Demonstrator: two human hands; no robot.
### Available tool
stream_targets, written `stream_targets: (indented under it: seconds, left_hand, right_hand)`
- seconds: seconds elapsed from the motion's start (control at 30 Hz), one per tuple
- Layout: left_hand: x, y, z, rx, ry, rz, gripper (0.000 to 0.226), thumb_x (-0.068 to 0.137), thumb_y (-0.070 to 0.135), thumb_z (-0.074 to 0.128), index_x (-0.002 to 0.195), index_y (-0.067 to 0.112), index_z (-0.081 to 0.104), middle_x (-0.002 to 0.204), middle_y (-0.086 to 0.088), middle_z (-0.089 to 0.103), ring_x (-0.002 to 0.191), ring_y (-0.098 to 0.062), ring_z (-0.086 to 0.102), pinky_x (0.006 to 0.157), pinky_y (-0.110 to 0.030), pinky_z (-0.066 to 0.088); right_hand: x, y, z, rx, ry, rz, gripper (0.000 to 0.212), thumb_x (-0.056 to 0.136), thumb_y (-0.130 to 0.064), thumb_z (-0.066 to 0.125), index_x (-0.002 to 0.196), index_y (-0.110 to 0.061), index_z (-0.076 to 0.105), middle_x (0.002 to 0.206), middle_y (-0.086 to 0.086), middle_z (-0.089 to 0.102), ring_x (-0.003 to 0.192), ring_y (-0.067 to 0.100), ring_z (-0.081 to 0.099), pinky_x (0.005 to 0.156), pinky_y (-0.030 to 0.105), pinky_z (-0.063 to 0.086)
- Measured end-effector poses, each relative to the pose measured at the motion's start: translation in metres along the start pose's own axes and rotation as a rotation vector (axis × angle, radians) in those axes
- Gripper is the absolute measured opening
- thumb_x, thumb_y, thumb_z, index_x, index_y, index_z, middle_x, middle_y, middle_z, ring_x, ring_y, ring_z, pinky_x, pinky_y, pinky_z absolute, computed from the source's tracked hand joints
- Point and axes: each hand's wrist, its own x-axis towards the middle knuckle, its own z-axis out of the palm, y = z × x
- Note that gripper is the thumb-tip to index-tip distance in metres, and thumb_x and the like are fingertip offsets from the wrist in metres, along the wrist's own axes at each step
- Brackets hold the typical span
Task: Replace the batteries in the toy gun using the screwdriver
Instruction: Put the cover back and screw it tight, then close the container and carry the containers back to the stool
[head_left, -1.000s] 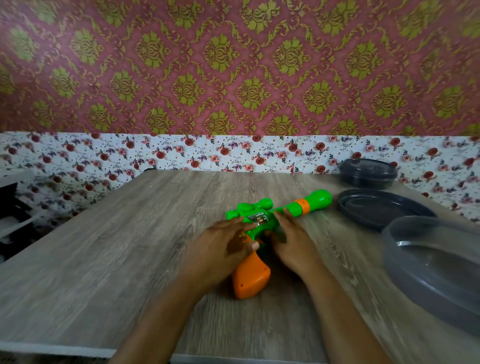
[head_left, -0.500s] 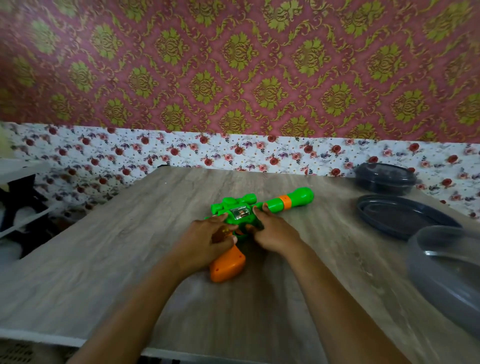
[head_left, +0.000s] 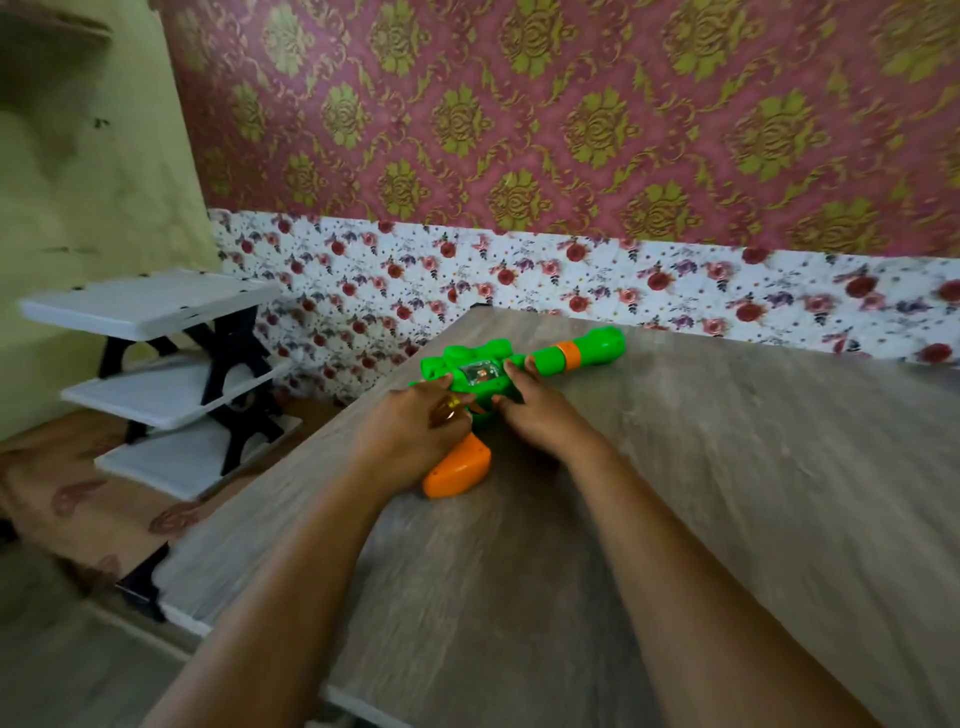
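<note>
The toy gun lies on its side on the wooden table, with a green body, an orange band on the barrel and an orange grip pointing toward me. My left hand grips the gun at the rear of the body, above the grip, fingers curled over it. From the other side my right hand pinches the green body, forefinger on top near the barrel and thumb below. A small clear window shows on the body between the hands. No screwdriver or batteries are visible.
A white three-tier rack with black legs stands on the floor to the left of the table. The table's left edge runs diagonally close to the gun. Floral wallpaper backs the table.
The view has swung to the left, so the dark containers on the right are out of sight and the rack has appeared. Both hands stay on the gun.
</note>
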Motion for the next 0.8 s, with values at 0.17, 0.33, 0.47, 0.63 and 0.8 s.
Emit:
stream_targets:
  seconds: [0.17, 0.33, 0.47, 0.63, 0.8]
  left_hand:
    - [0.001, 0.001, -0.001, 0.061, 0.018, -0.045, 0.057, 0.092, 0.039, 0.052, 0.145, 0.024, 0.035, 0.134, -0.007, 0.055, 0.114, -0.023, 0.054, 0.087, -0.029, 0.043]
    - [-0.005, 0.007, -0.004, 0.074, 0.006, -0.081, 0.055, 0.092, 0.041, 0.051, 0.144, 0.027, 0.037, 0.132, -0.005, 0.055, 0.114, -0.025, 0.054, 0.091, -0.035, 0.047]
    - [-0.011, 0.012, -0.010, 0.074, 0.000, -0.078, 0.049, 0.094, 0.041, 0.049, 0.139, 0.023, 0.044, 0.131, -0.009, 0.056, 0.112, -0.026, 0.056, 0.087, -0.035, 0.049]
    - [-0.027, 0.027, -0.021, 0.145, 0.145, -0.026, 0.035, 0.095, 0.040, 0.047, 0.126, 0.025, 0.054, 0.111, -0.009, 0.064, 0.094, -0.025, 0.061, 0.061, -0.027, 0.040]
    - [-0.044, 0.078, -0.021, 0.069, 0.238, 0.112, 0.036, 0.092, 0.043, 0.052, 0.122, 0.025, 0.058, 0.087, -0.008, 0.066, 0.071, -0.025, 0.059, 0.055, -0.029, 0.046]
  right_hand:
    - [0.010, 0.004, 0.006, 0.008, 0.007, -0.013, 0.060, 0.097, -0.031, 0.042, 0.150, -0.025, 0.014, 0.159, 0.001, -0.003, 0.145, 0.023, 0.013, 0.118, 0.039, 0.014]
    - [-0.002, -0.002, -0.002, 0.021, -0.025, 0.027, 0.061, 0.097, -0.035, 0.041, 0.150, -0.025, 0.012, 0.159, 0.004, 0.001, 0.144, 0.025, 0.014, 0.117, 0.038, 0.016]
    - [-0.036, 0.001, -0.012, 0.027, -0.036, 0.061, 0.064, 0.097, -0.035, 0.043, 0.150, -0.026, 0.009, 0.154, 0.012, 0.023, 0.138, 0.027, 0.031, 0.111, 0.031, 0.029]
    - [-0.110, 0.019, -0.038, -0.040, -0.077, 0.059, 0.063, 0.094, -0.031, 0.048, 0.149, -0.020, 0.019, 0.151, 0.008, 0.033, 0.136, 0.021, 0.036, 0.108, 0.023, 0.029]
    - [-0.184, 0.051, -0.072, -0.113, -0.071, 0.099, 0.055, 0.091, -0.030, 0.053, 0.142, -0.016, 0.037, 0.145, 0.007, 0.043, 0.131, 0.020, 0.042, 0.101, 0.021, 0.034]
